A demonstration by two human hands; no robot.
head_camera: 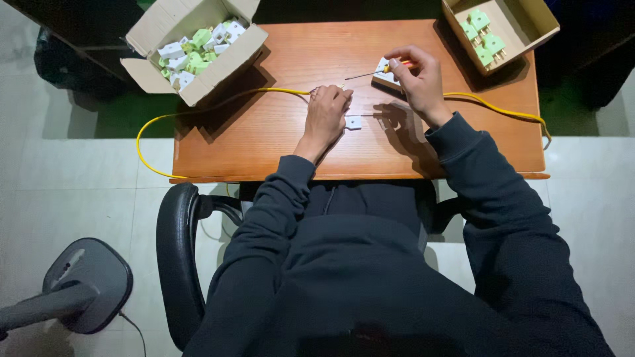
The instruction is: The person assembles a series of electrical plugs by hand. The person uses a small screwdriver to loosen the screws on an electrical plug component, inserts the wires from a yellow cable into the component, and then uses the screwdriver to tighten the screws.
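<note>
So the right hand [418, 82] is pinching a thin screwdriver [377, 71] by its orange handle, fingers closed snug around it, shaft pointing left toward the other hand. Right under those fingers there's a small white plug piece [385, 78] on the wooden desk [264, 142], mostly hidden by the hand. The left hand [327, 114] is curled down onto the end of the yellow cable [218, 109], fingertips tight on it just beyond the screwdriver tip; can't tell what exactly is in the pinch. Another small white part [354, 122] lies loose between the two hands, just beside the left thumb.

Further out: the cable loops off the desk's left edge, and a second yellow stretch trails past the right wrist. An open cardboard box [198, 79] of white and green plugs sits far left, a second box [522, 20] with a few green ones far right. Black chair arm [175, 244] below.
</note>
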